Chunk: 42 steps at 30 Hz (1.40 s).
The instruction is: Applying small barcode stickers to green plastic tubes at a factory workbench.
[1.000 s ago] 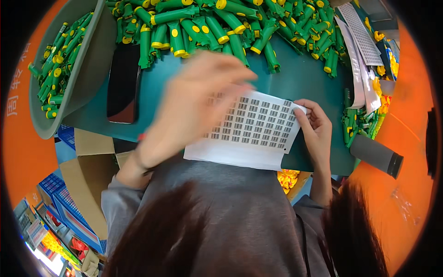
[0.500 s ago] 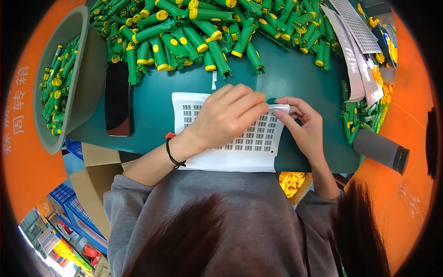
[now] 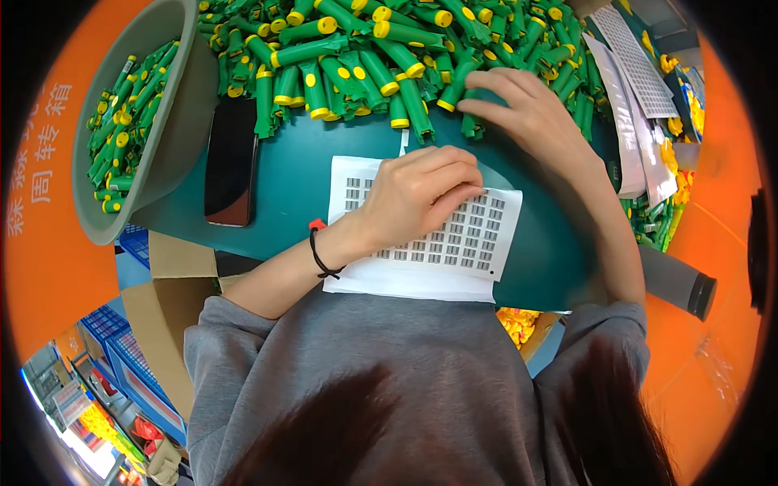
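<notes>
A white sheet of small printed labels (image 3: 506, 243) lies at the front of the green table. My left hand (image 3: 425, 190) rests over its upper part. The fingers of that hand are pinched together near the sheet's upper right edge; whatever is between them is too small to make out. My right hand (image 3: 531, 117) is stretched out to the pile of green tubes with yellow ends (image 3: 389, 61). Its fingers are apart, with the tips at a green tube (image 3: 458, 79) on the pile's front edge. I cannot tell how firmly they touch it.
A grey-green basin (image 3: 154, 182) of similar tubes stands at the left, beside a dark phone (image 3: 231, 162). More label sheets (image 3: 636, 61) lie at the far right. A grey cylinder (image 3: 677, 279) is near the right edge. A cardboard box (image 3: 166, 312) stands below the table.
My right hand has left the sheet's upper right corner and moved up and away to the tube pile. My left hand stays over the sheet. The whole view has shifted slightly.
</notes>
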Each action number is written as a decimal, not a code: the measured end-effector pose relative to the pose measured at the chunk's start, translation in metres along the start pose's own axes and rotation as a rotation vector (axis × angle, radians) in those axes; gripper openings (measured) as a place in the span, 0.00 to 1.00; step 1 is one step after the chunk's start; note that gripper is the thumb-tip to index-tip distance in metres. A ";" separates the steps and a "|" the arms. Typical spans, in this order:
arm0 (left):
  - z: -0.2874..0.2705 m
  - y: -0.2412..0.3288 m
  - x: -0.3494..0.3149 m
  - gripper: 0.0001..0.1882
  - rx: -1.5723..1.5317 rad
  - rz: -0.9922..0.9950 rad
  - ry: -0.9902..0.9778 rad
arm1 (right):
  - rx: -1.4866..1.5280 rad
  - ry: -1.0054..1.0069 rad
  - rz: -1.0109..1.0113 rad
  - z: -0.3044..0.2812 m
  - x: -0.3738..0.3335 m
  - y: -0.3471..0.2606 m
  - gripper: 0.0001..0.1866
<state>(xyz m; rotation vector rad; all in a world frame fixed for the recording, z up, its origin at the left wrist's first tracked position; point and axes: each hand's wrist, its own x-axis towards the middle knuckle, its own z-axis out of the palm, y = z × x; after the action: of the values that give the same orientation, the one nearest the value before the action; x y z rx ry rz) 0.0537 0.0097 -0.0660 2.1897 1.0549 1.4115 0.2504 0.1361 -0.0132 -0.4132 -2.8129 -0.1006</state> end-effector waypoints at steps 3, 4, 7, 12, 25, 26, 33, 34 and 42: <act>-0.003 0.001 -0.001 0.06 -0.002 -0.013 -0.032 | 0.253 0.091 0.119 -0.005 -0.008 -0.001 0.17; -0.002 0.003 -0.003 0.06 0.080 0.043 -0.030 | 0.429 0.149 0.225 -0.008 -0.011 -0.008 0.17; -0.003 0.002 -0.009 0.07 0.217 0.111 -0.031 | 1.222 0.300 0.700 -0.010 -0.032 -0.037 0.17; -0.001 0.003 -0.007 0.09 0.269 0.168 -0.065 | 1.753 0.271 0.995 0.000 -0.053 -0.094 0.21; 0.000 0.002 -0.003 0.09 0.173 -0.037 -0.096 | 1.794 0.443 0.963 0.025 -0.066 -0.091 0.21; -0.001 0.001 -0.003 0.09 0.194 0.004 -0.104 | 1.765 0.440 0.966 0.025 -0.064 -0.092 0.21; 0.004 0.000 -0.001 0.09 0.262 0.077 -0.145 | 1.679 0.423 1.065 0.028 -0.062 -0.097 0.21; 0.002 0.002 0.000 0.09 0.260 0.078 -0.148 | 1.639 0.476 1.042 0.026 -0.060 -0.098 0.22; -0.043 0.034 0.022 0.05 -0.151 -0.317 -0.060 | 1.310 0.531 0.839 0.011 -0.051 -0.112 0.24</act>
<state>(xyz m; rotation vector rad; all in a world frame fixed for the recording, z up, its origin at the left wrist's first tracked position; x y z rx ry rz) 0.0342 -0.0020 -0.0117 1.8508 1.1713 1.2332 0.2616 0.0160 -0.0421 -0.9205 -1.4915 1.4190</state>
